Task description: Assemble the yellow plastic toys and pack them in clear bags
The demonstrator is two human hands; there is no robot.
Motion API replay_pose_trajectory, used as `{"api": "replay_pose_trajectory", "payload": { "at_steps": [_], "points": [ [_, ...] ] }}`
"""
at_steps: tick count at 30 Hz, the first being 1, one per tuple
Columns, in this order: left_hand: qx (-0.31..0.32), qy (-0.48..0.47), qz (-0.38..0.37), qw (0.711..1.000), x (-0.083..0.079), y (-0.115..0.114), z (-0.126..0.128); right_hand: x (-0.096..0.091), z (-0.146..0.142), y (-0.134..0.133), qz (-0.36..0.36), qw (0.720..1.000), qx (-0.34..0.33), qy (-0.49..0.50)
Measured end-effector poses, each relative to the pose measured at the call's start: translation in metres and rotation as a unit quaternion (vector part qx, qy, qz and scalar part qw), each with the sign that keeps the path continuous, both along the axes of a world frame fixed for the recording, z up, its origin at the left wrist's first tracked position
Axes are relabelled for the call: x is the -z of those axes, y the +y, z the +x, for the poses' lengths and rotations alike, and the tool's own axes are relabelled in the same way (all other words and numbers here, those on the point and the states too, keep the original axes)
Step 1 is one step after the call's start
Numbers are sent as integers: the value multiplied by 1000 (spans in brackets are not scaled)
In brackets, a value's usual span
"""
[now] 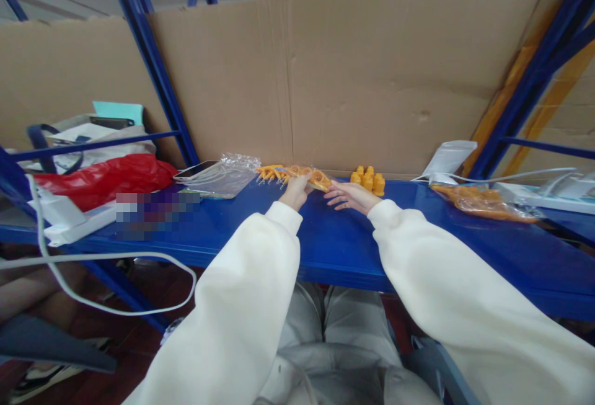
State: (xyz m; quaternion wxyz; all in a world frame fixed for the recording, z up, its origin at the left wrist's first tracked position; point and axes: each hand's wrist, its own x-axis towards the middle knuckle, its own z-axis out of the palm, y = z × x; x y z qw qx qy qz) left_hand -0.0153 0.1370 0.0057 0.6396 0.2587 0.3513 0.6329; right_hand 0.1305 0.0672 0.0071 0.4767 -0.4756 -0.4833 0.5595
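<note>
My left hand [296,192] is closed on a clear plastic packet of orange plastic parts [307,175], which lies across the blue shelf [325,237] near the cardboard backing. My right hand [351,196] rests just right of it, fingers stretched out flat toward the packet's right end, touching or almost touching it. Both arms wear cream sleeves. A small cluster of orange plastic pieces [368,181] stands upright just behind my right hand.
A clear bag [220,177] over a phone lies left of the packet. A red bag [105,178] and white box [69,216] sit far left with a white cable [116,306]. Another packet of orange parts [486,201] and white pouch [449,160] lie right.
</note>
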Motion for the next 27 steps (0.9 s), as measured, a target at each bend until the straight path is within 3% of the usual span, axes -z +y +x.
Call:
{"api": "replay_pose_trajectory", "payload": {
  "at_steps": [5, 8, 13, 22, 27],
  "points": [
    [65, 33, 11, 997, 1, -1, 1, 1, 1, 2, 35, 999, 31, -3],
    [93, 103, -3, 990, 1, -2, -1, 3, 3, 7, 52, 997, 62, 1],
    [84, 235, -10, 968, 4, -2, -2, 6, 7, 15, 65, 989, 128, 26],
    [14, 169, 44, 985, 1, -3, 0, 4, 5, 18, 87, 984, 154, 18],
    [27, 175, 54, 983, -3, -8, -2, 4, 4, 18, 70, 985, 154, 35]
  ]
}}
